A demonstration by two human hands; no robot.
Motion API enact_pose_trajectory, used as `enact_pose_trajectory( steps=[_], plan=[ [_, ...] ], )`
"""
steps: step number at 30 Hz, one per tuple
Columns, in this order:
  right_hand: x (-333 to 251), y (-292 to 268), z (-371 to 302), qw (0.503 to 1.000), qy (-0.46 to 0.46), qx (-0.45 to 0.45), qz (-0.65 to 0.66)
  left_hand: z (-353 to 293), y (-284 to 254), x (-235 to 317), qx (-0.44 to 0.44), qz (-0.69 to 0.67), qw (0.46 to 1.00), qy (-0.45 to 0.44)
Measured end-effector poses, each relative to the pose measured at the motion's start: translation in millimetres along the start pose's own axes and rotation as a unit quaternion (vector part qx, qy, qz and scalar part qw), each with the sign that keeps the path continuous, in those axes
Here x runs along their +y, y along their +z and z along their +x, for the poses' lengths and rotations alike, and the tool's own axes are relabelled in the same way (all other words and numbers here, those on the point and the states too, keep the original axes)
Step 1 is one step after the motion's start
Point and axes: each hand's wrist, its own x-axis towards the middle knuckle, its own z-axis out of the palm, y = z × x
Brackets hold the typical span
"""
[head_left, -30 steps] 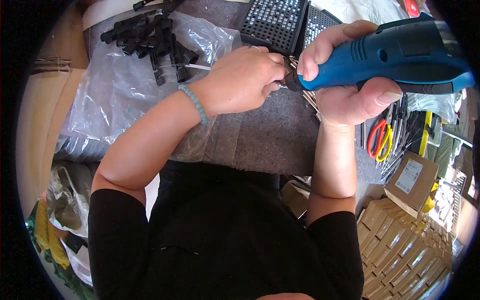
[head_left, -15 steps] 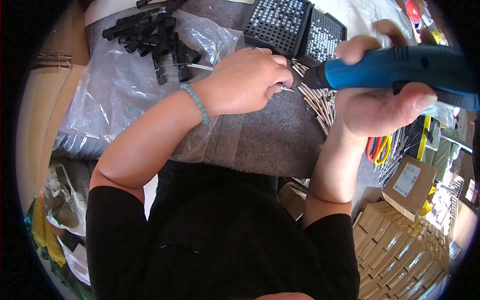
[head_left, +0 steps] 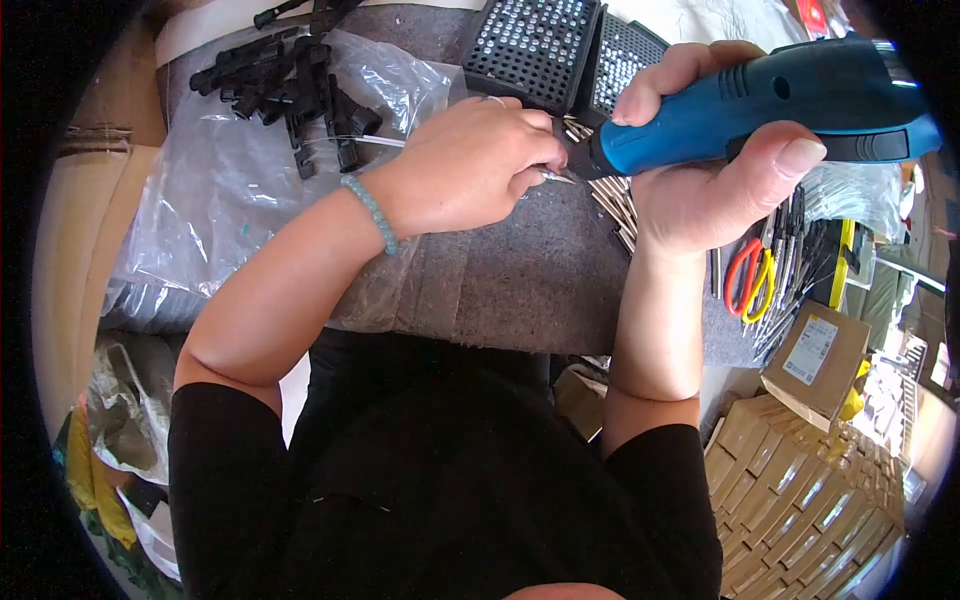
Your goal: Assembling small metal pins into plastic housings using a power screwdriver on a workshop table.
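Observation:
My left hand [head_left: 465, 165] is closed in a pinch on a thin metal rod [head_left: 557, 177], whose pointed silver tip sticks out past the fingers. A pale thin shaft [head_left: 378, 141] shows on the other side of that hand; whether it is the same piece is hidden. My right hand [head_left: 700, 195], palm up, grips a blue handheld power tool [head_left: 690, 128] with a black nose [head_left: 585, 158]. The nose reaches right up to my left fingertips; contact cannot be made out. Below the tool lie several brass-coloured rods [head_left: 613, 205], partly covered by my right hand.
Black perforated trays [head_left: 520, 95] with small silver pieces stand at the back. Several black plastic parts [head_left: 310, 85] lie on a clear plastic bag [head_left: 195, 190] at left. At right are red- and yellow-handled pliers [head_left: 750, 280], a cardboard box [head_left: 817, 360] and stacked cartons [head_left: 790, 490].
The tool's nose has come left against my left fingers, and my right hand has moved left with it. The whole view has shifted slightly. Both grips stay the same.

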Motion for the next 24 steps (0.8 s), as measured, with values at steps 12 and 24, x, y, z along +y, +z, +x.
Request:
enact_pose_trajectory(
  steps=[12, 24],
  plan=[
    [4.6, 4.8, -3.1, 1.000, 0.010, -0.005, 0.017, -0.7, 0.5, -2.3, 0.002, 0.006, 1.000, 0.009],
    [3.2, 2.7, -5.4, 0.999, -0.010, -0.026, 0.033, -0.5, -0.7, -2.4, -0.003, 0.004, 1.000, 0.008]
  ],
)
